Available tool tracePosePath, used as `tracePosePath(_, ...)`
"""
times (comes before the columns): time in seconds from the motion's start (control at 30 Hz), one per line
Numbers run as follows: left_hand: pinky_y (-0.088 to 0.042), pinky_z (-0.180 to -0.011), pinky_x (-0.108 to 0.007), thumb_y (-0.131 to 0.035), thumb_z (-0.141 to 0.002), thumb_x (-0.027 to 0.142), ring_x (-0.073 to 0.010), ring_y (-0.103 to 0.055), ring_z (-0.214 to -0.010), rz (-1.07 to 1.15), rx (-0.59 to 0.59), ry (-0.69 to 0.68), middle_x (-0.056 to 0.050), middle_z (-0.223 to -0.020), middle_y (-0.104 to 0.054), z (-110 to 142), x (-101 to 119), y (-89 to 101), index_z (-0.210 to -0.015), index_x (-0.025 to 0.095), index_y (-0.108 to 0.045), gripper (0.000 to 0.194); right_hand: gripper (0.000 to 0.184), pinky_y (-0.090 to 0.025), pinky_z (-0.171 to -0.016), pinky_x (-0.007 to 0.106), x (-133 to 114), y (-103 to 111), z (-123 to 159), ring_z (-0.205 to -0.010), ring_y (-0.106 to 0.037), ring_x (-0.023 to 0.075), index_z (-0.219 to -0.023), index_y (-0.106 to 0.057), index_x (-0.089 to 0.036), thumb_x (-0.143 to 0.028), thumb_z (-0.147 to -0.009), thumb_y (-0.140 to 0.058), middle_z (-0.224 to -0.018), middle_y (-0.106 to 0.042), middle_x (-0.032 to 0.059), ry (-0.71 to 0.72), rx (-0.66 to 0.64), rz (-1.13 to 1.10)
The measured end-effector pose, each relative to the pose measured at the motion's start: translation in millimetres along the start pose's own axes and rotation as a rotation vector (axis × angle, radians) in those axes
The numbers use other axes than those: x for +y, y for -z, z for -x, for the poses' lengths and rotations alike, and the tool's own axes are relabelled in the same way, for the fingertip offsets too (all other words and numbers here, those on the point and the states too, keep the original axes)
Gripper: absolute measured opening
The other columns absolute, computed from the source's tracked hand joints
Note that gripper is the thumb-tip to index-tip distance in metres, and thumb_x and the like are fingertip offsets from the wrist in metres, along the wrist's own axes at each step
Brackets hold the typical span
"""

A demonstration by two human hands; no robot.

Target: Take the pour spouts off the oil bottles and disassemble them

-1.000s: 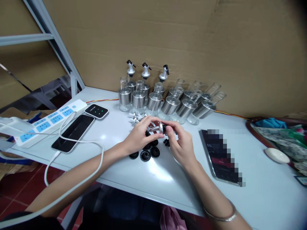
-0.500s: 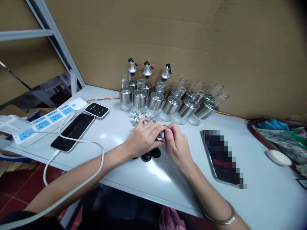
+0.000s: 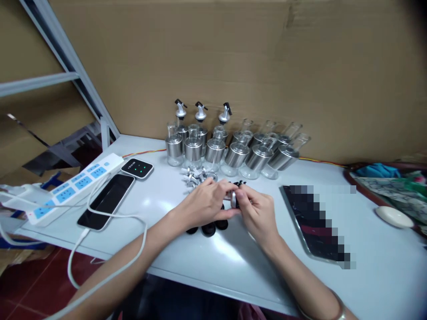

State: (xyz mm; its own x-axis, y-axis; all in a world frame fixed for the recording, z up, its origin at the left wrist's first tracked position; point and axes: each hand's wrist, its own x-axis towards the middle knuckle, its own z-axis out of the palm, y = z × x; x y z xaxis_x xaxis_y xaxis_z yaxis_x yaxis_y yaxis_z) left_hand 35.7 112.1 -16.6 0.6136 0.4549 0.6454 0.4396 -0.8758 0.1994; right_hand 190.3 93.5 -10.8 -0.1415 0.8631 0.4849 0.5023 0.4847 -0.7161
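Between my hands is a silver-and-black pour spout (image 3: 233, 199). My left hand (image 3: 208, 202) grips its silver side, with fingers curled over most of it. On its black side, my right hand (image 3: 255, 211) pinches with thumb and fingers. Just below my left hand lie several round black stoppers (image 3: 208, 229), partly covered by it. Behind my left hand is a pile of silver spout parts (image 3: 196, 177). Some small black parts (image 3: 239, 183) show just beyond my fingers.
Glass bottles with metal sleeves (image 3: 215, 151) stand in rows at the back; three carry pour spouts (image 3: 200, 112). To the left are a power strip (image 3: 75, 189), a phone (image 3: 106, 202) with a white cable, and a small black device (image 3: 137, 168). A larger phone (image 3: 313, 226) lies right.
My hands have closed in tighter around the pour spout, hiding more of it. The camera view has tilted, so the bottles sit lower in the picture.
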Motion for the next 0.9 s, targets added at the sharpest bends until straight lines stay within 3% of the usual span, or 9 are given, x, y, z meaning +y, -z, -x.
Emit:
tracePosePath(0.13,-0.037,-0.069,-0.029,-0.043,-0.092,0.045,-0.0180,-0.064,-0.077,-0.103,-0.017,-0.067,-0.007,-0.091,-0.066,-8,-9,-0.3,-0.107,0.016,-0.035,0.034,0.051,-0.026,-0.044,0.022,3,-2,-2,-0.045,-0.031,0.0082,-0.051,-0.037,-0.018,-0.055,-0.086,-0.042,-0.046,-0.033,-0.0027,-0.102,0.056,-0.113)
tracePosePath(0.27,-0.032,-0.068,-0.030,-0.040,-0.092,0.050,-0.0165,-0.063,-0.066,-0.272,-0.012,-0.071,-0.004,-0.076,-0.068,-3,-18,4.5,-0.101,0.014,-0.048,0.038,0.053,-0.025,-0.044,0.023,1,-14,-3,-0.046,-0.028,0.0081,-0.052,-0.034,-0.018,-0.060,-0.083,-0.042,-0.047,-0.031,-0.0033,-0.285,-0.004,-0.335)
tracePosePath(0.37,-0.029,-0.070,-0.030,-0.040,-0.091,0.053,-0.0152,-0.061,-0.062,-0.313,0.029,-0.103,-0.001,-0.073,-0.068,1,-21,13.9,-0.100,0.015,-0.053,0.041,0.053,-0.027,-0.045,0.022,-7,-19,-2,-0.046,-0.030,0.0079,-0.053,-0.035,-0.018,-0.061,-0.083,-0.043,-0.048,-0.033,-0.0038,-0.343,-0.066,-0.418)
tracePosePath(0.57,-0.025,-0.065,-0.031,-0.041,-0.089,0.057,-0.0128,-0.056,-0.056,-0.259,0.041,-0.126,0.004,-0.062,-0.063,-2,-19,28.8,-0.098,0.017,-0.057,0.044,0.048,-0.031,-0.047,0.022,-17,-15,-1,-0.047,-0.036,0.0084,-0.056,-0.041,-0.018,-0.055,-0.085,-0.044,-0.049,-0.039,-0.0030,-0.288,-0.118,-0.502)
tracePosePath(0.73,-0.024,-0.064,-0.031,-0.047,-0.087,0.053,-0.0117,-0.051,-0.049,-0.248,0.131,-0.174,0.006,-0.055,-0.059,-5,-14,28.1,-0.094,0.020,-0.060,0.036,0.046,-0.029,-0.043,0.021,-17,-8,0,-0.045,-0.034,0.0081,-0.053,-0.042,-0.017,-0.050,-0.085,-0.046,-0.047,-0.039,-0.0025,-0.088,-0.049,-0.357)
tracePosePath(0.9,-0.024,-0.068,-0.031,-0.044,-0.084,0.057,-0.0105,-0.047,-0.047,-0.109,0.002,0.001,0.006,-0.049,-0.054,-8,-12,30.8,-0.085,0.022,-0.063,0.039,0.043,-0.032,-0.042,0.021,-15,-6,0,-0.043,-0.037,0.0081,-0.053,-0.047,-0.017,-0.045,-0.086,-0.045,-0.046,-0.044,-0.0015,0.002,-0.012,-0.256)
